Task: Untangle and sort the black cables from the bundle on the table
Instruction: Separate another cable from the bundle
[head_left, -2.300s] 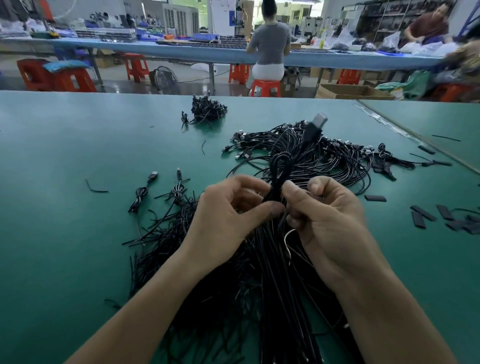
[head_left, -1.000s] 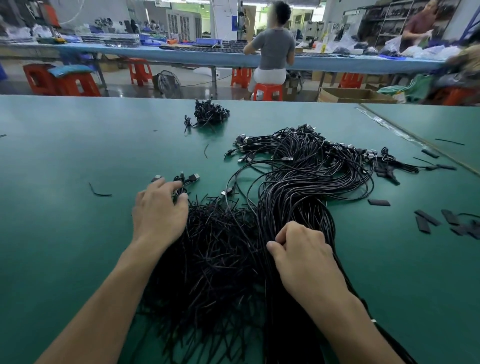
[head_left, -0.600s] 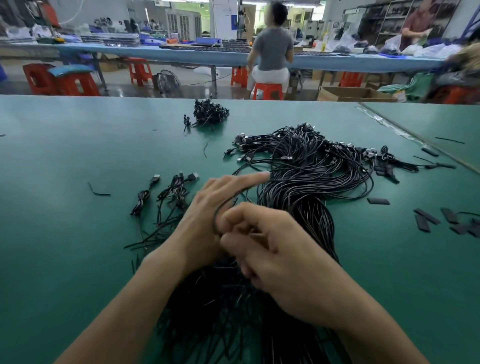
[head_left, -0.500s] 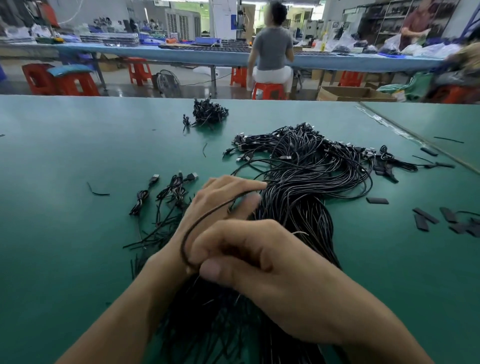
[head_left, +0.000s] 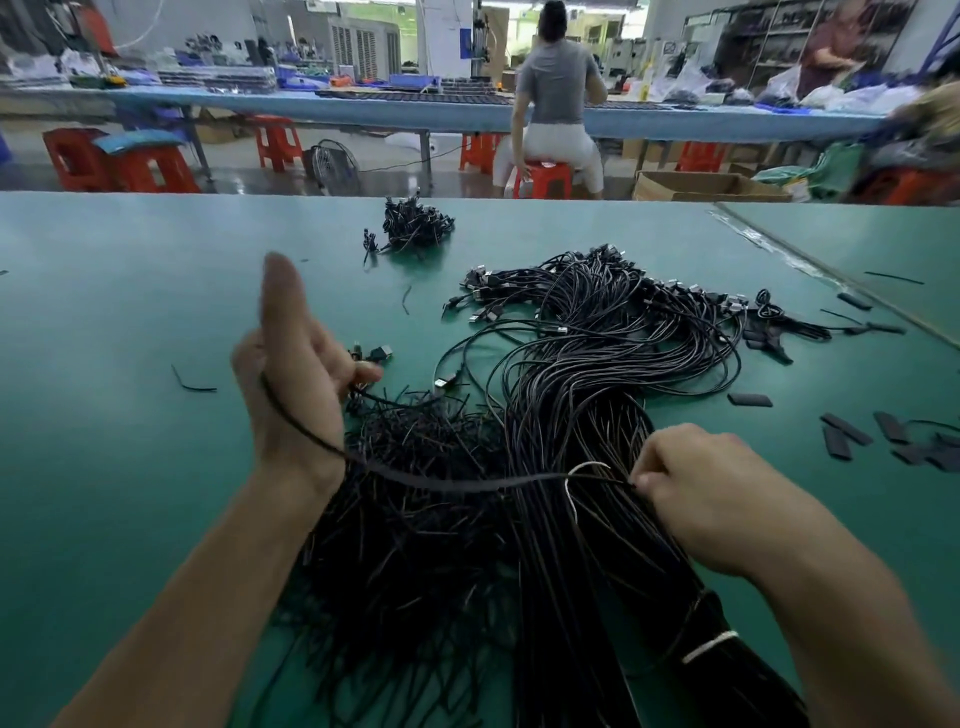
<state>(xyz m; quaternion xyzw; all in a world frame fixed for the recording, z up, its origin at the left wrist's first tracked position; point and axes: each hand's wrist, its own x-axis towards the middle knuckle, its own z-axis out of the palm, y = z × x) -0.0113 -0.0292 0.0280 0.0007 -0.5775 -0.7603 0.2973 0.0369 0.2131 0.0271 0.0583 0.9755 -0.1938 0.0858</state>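
Drawing one strand clear. The grip of the right hand (head_left: 717, 499) pinches the end of a single cable (head_left: 457, 483). The left hand (head_left: 296, 379), raised with one finger upright, has the same strand looped round it and caught under the thumb, evidently as a former for coiling. The strand runs taut between them, above the bundle (head_left: 582, 395). The bundle lies along the green tabletop (head_left: 130, 312), bound near the person by a white tie (head_left: 709, 647). A loose pile (head_left: 415, 519) lies beside it on the left, and a small heap (head_left: 415, 228) sits well apart, probably already sorted.
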